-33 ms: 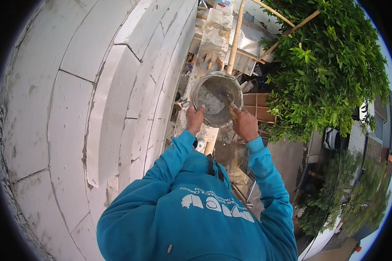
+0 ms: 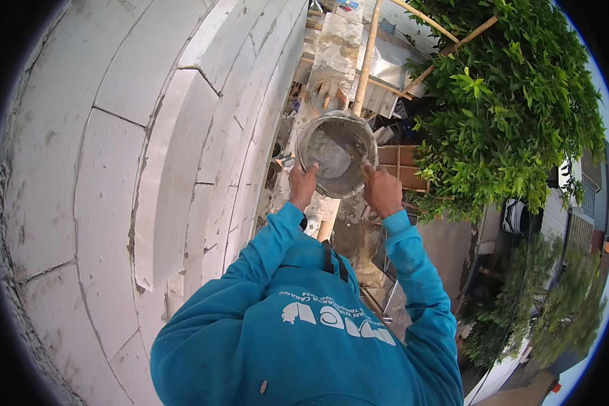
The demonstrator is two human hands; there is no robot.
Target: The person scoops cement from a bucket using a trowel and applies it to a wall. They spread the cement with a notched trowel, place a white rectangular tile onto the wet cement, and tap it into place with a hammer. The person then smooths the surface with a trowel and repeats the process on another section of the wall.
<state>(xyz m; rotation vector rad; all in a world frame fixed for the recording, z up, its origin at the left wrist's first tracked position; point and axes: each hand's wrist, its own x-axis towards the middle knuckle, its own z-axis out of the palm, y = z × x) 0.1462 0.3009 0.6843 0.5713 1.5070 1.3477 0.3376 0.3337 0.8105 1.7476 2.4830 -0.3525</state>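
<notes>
A round grey bucket [image 2: 306,132] of wet mortar [image 2: 330,159] is in front of me, seen from above. My left hand [image 2: 303,187] is closed on its near left rim, thumb over the edge. At the near right rim my right hand [image 2: 384,192] is closed around a trowel; its handle is mostly covered by my fingers, and the blade in the bucket is hard to make out. A darker scraped patch shows on the inside right of the bucket. Both sleeves are teal.
A pale block wall [image 2: 115,169] rises along my left. Beyond the bucket, a stained plank [image 2: 338,44] bears a shallow round pan [image 2: 326,98]. Bamboo poles [image 2: 367,61] cross ahead. Leafy branches [image 2: 507,115] crowd the right, above brown panels [image 2: 399,166].
My right hand has turned and shifted slightly right and toward me along the bucket rim. The trowel handle, plainer before, is now mostly hidden. My left hand keeps its place.
</notes>
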